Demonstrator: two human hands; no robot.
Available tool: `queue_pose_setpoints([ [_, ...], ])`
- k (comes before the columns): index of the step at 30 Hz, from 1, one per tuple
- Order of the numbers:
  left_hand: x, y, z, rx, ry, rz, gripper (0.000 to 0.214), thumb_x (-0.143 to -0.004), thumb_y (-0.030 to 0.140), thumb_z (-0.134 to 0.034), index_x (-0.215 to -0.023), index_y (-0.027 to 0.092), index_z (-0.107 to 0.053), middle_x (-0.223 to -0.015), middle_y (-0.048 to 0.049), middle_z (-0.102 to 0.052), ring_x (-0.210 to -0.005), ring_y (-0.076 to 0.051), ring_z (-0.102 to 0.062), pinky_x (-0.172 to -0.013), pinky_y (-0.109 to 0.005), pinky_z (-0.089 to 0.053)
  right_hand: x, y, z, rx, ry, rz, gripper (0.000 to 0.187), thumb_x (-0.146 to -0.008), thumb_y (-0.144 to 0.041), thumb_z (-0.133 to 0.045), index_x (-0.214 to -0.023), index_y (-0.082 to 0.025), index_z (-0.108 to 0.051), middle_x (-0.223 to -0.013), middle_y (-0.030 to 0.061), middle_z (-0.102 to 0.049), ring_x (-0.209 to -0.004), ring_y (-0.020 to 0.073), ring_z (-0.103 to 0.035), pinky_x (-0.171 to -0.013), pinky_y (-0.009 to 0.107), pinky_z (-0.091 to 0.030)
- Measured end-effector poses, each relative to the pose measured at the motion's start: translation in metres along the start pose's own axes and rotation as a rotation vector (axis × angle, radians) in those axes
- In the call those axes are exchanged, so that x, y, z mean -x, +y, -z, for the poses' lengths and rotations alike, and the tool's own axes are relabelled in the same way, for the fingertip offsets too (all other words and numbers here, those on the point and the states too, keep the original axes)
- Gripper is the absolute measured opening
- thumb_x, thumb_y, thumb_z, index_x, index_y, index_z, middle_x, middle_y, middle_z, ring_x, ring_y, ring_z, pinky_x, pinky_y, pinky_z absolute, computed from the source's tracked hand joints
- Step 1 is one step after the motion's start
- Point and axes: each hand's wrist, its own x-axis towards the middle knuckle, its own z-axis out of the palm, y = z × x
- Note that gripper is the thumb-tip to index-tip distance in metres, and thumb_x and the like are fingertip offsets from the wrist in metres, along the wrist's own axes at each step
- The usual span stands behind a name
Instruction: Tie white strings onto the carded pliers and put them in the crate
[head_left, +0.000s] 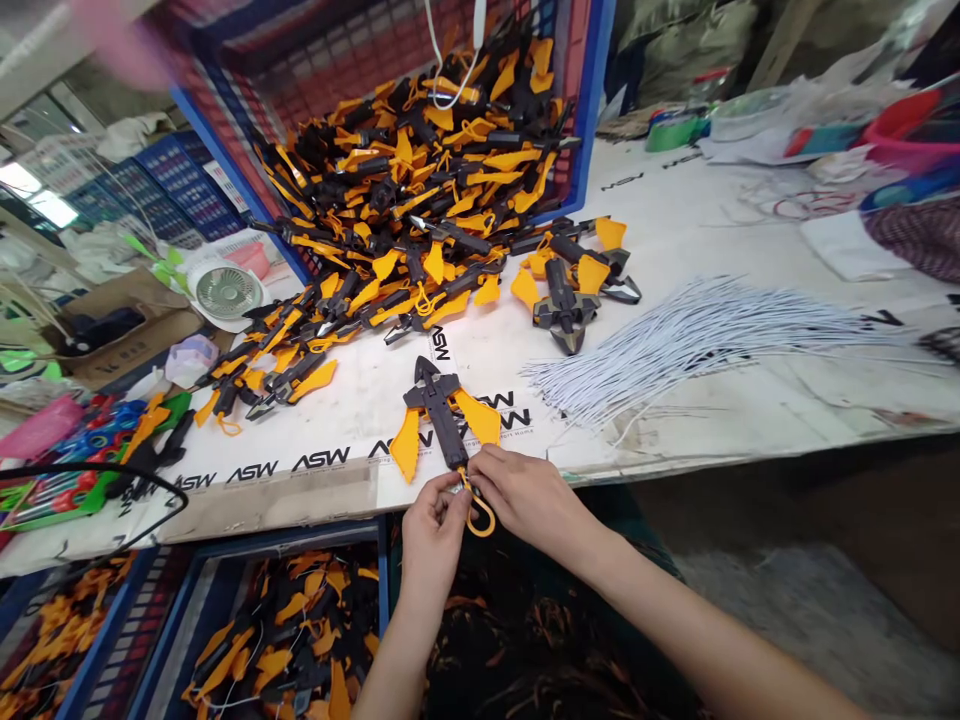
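A black toy with two orange wings [448,425] lies near the table's front edge, its pointed nose facing away from me. An orange loop [482,531] hangs off its tail end. My left hand [436,512] is closed in a pinch at the base of this loop, thumb against fingers. From the other side my right hand [525,492] pinches the same spot, fingers curled by the tail. The fingertips partly hide the joint between toy and loop. Right of the toy, a bundle of thin white ties [675,340] is spread across the table.
A tipped blue crate [596,110] spills a heap of similar toys [420,190] onto the white-covered table [750,400]. One more toy [566,305] sits apart. Below the edge stands another filled crate [384,570]. A small fan [229,290] and a tray of scissors [82,470] are leftward.
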Motion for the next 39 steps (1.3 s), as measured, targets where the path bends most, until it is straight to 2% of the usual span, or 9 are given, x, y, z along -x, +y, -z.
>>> queue_pose_setpoints([
  [5, 0.001, 0.002, 0.001, 0.011, -0.004, 0.0, 0.04, -0.075, 0.046, -0.071, -0.1, 0.014, -0.068, -0.063, -0.0019, -0.068, -0.059, -0.015, -0.061, -0.059, -0.024, -0.046, -0.002, -0.003, 0.0, 0.03, -0.012, -0.085, 0.013, -0.097, -0.018, -0.048, -0.093, -0.017, -0.061, -0.092, 0.0041, -0.065, -0.078, 0.0169, -0.065, -0.064, 0.025, -0.041],
  [9, 0.002, 0.004, 0.002, -0.004, -0.023, 0.01, 0.042, -0.075, 0.047, -0.071, -0.101, 0.015, -0.068, -0.063, -0.0018, -0.069, -0.06, -0.016, -0.062, -0.059, -0.024, -0.045, 0.002, -0.002, 0.004, -0.099, -0.051, -0.023, 0.018, -0.096, -0.012, -0.046, -0.099, -0.018, -0.063, -0.097, 0.0053, -0.066, -0.086, 0.0174, -0.067, -0.074, 0.026, -0.046],
  [13, 0.001, 0.006, 0.001, 0.0, -0.04, 0.01, 0.041, -0.075, 0.047, -0.07, -0.1, 0.015, -0.065, -0.063, -0.002, -0.07, -0.061, -0.016, -0.063, -0.06, -0.024, -0.045, 0.005, -0.002, -0.002, -0.115, 0.01, -0.072, 0.017, -0.096, -0.014, -0.047, -0.102, -0.02, -0.062, -0.096, 0.0043, -0.07, -0.08, 0.0179, -0.069, -0.069, 0.027, -0.046],
  [18, -0.004, 0.007, 0.007, -0.014, -0.137, 0.059, 0.041, -0.079, 0.053, -0.064, -0.096, 0.017, -0.056, -0.06, 0.0012, -0.067, -0.038, -0.009, -0.05, -0.042, -0.02, -0.035, 0.002, -0.002, -0.007, -0.129, 0.052, -0.106, 0.013, -0.095, -0.019, -0.05, -0.105, -0.023, -0.058, -0.089, 0.0017, -0.073, -0.078, 0.0188, -0.07, -0.064, 0.026, -0.045],
  [22, -0.009, 0.006, 0.01, -0.089, -0.205, 0.058, 0.036, -0.086, 0.056, -0.054, -0.088, 0.02, -0.052, -0.059, 0.0034, -0.064, -0.032, -0.008, -0.048, -0.035, -0.019, -0.032, 0.001, -0.003, 0.002, -0.183, 0.042, -0.052, 0.014, -0.096, -0.021, -0.049, -0.104, -0.023, -0.059, -0.102, 0.0036, -0.069, -0.082, 0.0175, -0.069, -0.069, 0.027, -0.048],
  [26, -0.009, 0.012, 0.013, -0.192, -0.146, 0.014, 0.03, -0.088, 0.05, -0.052, -0.083, 0.02, -0.052, -0.057, 0.0044, -0.061, -0.033, -0.009, -0.05, -0.038, -0.018, -0.035, 0.001, -0.007, 0.005, -0.11, -0.034, 0.038, 0.021, -0.098, -0.022, -0.046, -0.112, -0.023, -0.062, -0.108, 0.0055, -0.062, -0.082, 0.0168, -0.068, -0.069, 0.027, -0.048],
  [29, -0.004, 0.022, 0.03, -0.134, -0.042, -0.025, 0.032, -0.088, 0.05, -0.054, -0.084, 0.019, -0.052, -0.06, 0.0022, -0.065, -0.035, -0.008, -0.051, -0.04, -0.019, -0.037, 0.0, -0.006, 0.005, -0.082, -0.064, 0.025, 0.021, -0.098, -0.022, -0.048, -0.112, -0.022, -0.063, -0.108, 0.0056, -0.061, -0.082, 0.0175, -0.067, -0.068, 0.028, -0.049],
  [34, 0.005, 0.033, 0.08, -0.025, 0.17, -0.122, 0.033, -0.087, 0.051, -0.059, -0.088, 0.019, -0.053, -0.061, 0.0033, -0.064, -0.04, -0.008, -0.051, -0.043, -0.019, -0.04, -0.003, -0.001, 0.011, -0.132, -0.085, -0.018, 0.018, -0.095, -0.021, -0.053, -0.109, -0.021, -0.064, -0.112, 0.0064, -0.061, -0.083, 0.018, -0.067, -0.071, 0.03, -0.051],
  [39, 0.014, 0.026, 0.097, -0.149, 0.125, -0.171, 0.031, -0.089, 0.049, -0.058, -0.085, 0.019, -0.056, -0.063, 0.0021, -0.064, -0.047, -0.009, -0.054, -0.049, -0.021, -0.044, -0.017, -0.023, 0.014, -0.346, -0.012, 0.057, 0.026, -0.089, -0.01, -0.058, -0.112, -0.02, -0.065, -0.118, 0.0063, -0.066, -0.093, 0.0172, -0.067, -0.085, 0.031, -0.051],
])
